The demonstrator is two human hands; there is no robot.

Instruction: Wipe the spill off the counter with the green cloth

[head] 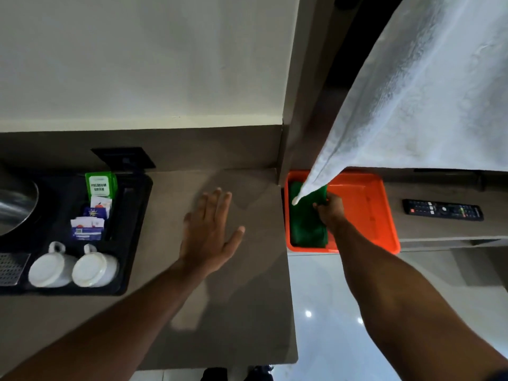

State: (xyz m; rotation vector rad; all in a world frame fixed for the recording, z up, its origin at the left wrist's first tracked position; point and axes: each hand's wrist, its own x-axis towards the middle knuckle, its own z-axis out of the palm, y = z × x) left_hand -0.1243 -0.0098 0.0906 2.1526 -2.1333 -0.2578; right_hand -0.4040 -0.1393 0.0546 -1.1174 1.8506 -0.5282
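Note:
The folded green cloth (pixel 306 224) lies in the left part of an orange tray (pixel 365 204). My right hand (pixel 330 210) is in the tray with its fingers closed on the cloth's right edge. Flat and spread, my left hand (pixel 209 229) rests palm down on the grey-brown counter (pixel 247 298), fingers apart and holding nothing. I cannot make out a spill on the counter in this dim light. A hanging white towel (pixel 412 100) covers the cloth's far end.
A black tray (pixel 134 237) at the left holds two upturned white cups (pixel 74 266), tea sachets (pixel 96 204) and part of a metal kettle (pixel 13 207). A black remote (pixel 442 210) lies right of the orange tray. The counter's right edge drops to a glossy white floor (pixel 324 312).

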